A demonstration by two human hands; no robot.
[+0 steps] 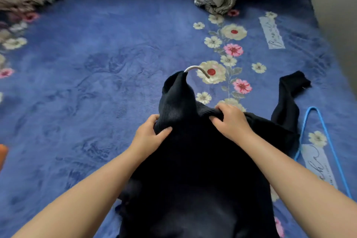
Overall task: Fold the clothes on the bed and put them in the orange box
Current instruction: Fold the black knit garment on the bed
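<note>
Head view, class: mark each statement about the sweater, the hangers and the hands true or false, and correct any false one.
1. Both hands grip the sweater near its neck. True: left hand and right hand each bunch the fabric.
2. A metal hook sticks out of the sweater's neck. True.
3. The blue hanger is inside the sweater. False: it lies on the blanket, to the right of the sweater.
4. The sweater is white. False: it is dark, nearly black.
5. The sweater is already folded into a neat square. False: it lies spread out, one sleeve stretched to the right.
</note>
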